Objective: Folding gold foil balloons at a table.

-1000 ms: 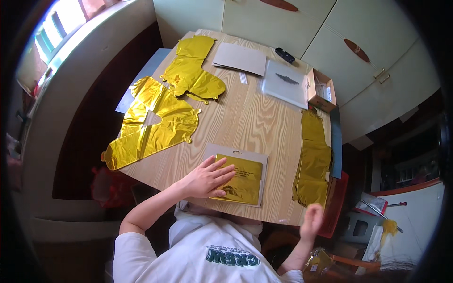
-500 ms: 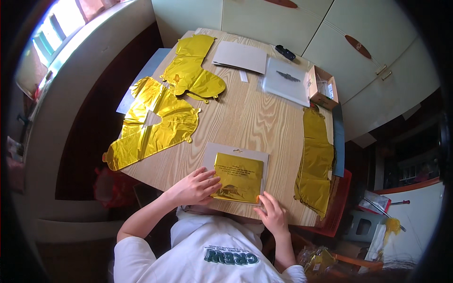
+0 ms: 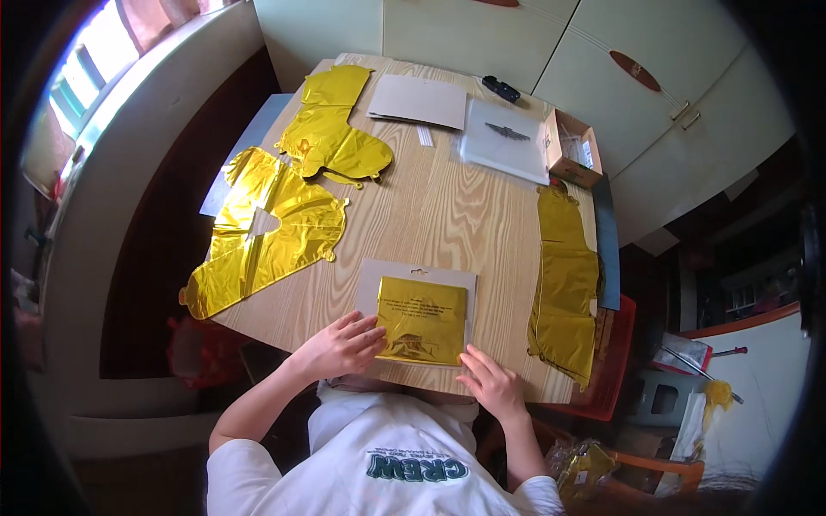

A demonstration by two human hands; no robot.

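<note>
Close in front of me lies a folded gold foil balloon (image 3: 422, 318), flattened into a square with dark print on it. It rests on a grey card (image 3: 369, 288) with a hanging slot at its top edge. My left hand (image 3: 347, 346) lies at the foil's left edge, fingers stretched out and fingertips touching it. At the lower right corner of the foil is my right hand (image 3: 490, 378), its fingers extended and apart, the fingertips on the corner. Neither hand grips anything.
Unfolded gold foil balloons lie at the left (image 3: 275, 232), far left (image 3: 335, 129) and right (image 3: 564, 284) of the wooden table (image 3: 439, 224). Along the back are grey cards (image 3: 417, 101), clear plastic sleeves (image 3: 508, 155), a black object (image 3: 501, 89) and an open box (image 3: 575, 159).
The whole view has shifted slightly. Both hands stay at the folded foil, with the right fingertips still at its lower right corner; an orange spot there no longer shows.
</note>
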